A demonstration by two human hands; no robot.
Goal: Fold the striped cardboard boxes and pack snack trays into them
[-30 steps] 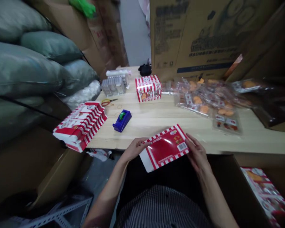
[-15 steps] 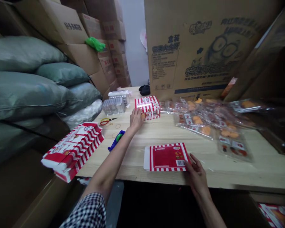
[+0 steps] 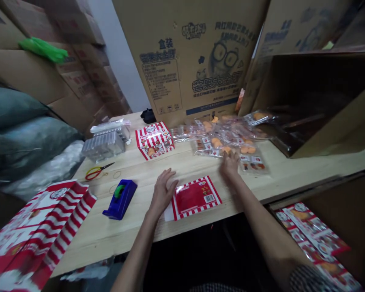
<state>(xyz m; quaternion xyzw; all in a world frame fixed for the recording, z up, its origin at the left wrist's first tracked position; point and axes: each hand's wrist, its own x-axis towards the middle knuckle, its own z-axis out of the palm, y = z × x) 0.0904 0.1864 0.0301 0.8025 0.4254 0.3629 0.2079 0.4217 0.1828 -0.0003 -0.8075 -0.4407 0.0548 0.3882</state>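
A flat red carton [image 3: 196,196] with red-and-white striped edges and a barcode lies near the table's front edge. My left hand [image 3: 164,190] is at its left side, fingers apart and holding nothing; whether the fingertips touch the carton I cannot tell. Farther right, my right hand [image 3: 230,164] reaches to the near edge of the clear plastic packs [image 3: 217,142], which hold orange pieces and small printed sachets. Its fingers are stretched forward and somewhat blurred. Behind the flat carton stands a filled-out striped box [image 3: 155,140].
A blue tape dispenser [image 3: 121,200], yellow-and-red scissors [image 3: 97,171] and clear plastic trays [image 3: 103,144] are on the left. Striped flattened cartons [image 3: 45,227] pile up at lower left. An open cardboard box [image 3: 337,121] sits at right; another below holds printed cartons [image 3: 316,239].
My left hand has left the striped box and come back to the flat carton. My right hand has moved from the carton's right edge up to the plastic packs. The view has turned right.
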